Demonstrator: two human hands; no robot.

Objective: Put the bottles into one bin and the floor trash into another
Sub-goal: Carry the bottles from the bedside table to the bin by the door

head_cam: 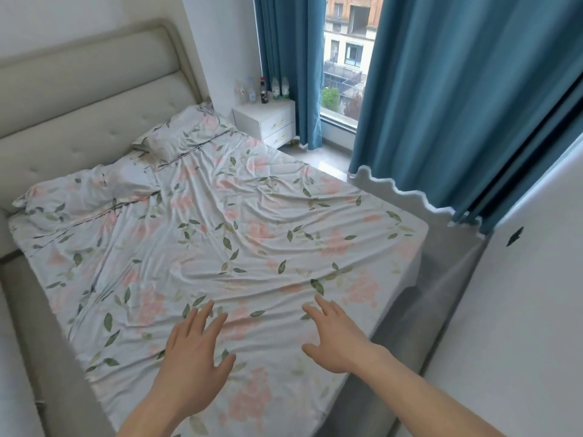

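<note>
Far from you, the bottles (pixel 268 89) stand in a small group on the white nightstand (pixel 266 120), between the bed (pixel 202 234) and the blue curtain (pixel 285 58). One bottle is dark with a red cap, the others are clear; their labels are too small to read. Your left hand (pixel 194 348) and your right hand (pixel 337 337) hover over the flowered sheet with fingers spread, holding nothing. You see no bin in this view.
</note>
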